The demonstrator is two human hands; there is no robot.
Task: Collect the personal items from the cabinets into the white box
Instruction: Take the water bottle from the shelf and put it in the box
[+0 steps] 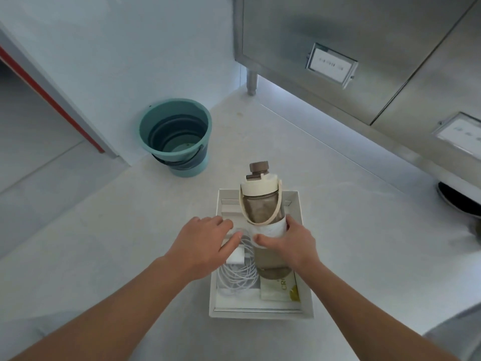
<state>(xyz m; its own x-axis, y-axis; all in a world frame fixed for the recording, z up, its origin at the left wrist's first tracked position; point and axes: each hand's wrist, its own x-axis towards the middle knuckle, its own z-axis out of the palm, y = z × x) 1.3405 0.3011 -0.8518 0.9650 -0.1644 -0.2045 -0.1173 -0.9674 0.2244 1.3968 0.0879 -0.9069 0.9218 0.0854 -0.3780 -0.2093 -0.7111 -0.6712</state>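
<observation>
Head view: my right hand (291,246) is wrapped round the bottle (263,204), its base in the white box (260,314) at 3 o'clock. My left hand (205,238) lies slack-fingered over the cable (239,278) at 9. I'd lay the bottle down slowly (it's tall). Count: one bottle, one cable, one packet (278,291).

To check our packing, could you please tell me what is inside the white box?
It holds a water bottle gripped by the right hand, a coiled white cable, a white charger and a yellowish packet. The left hand and bottle cover the rest.
</observation>
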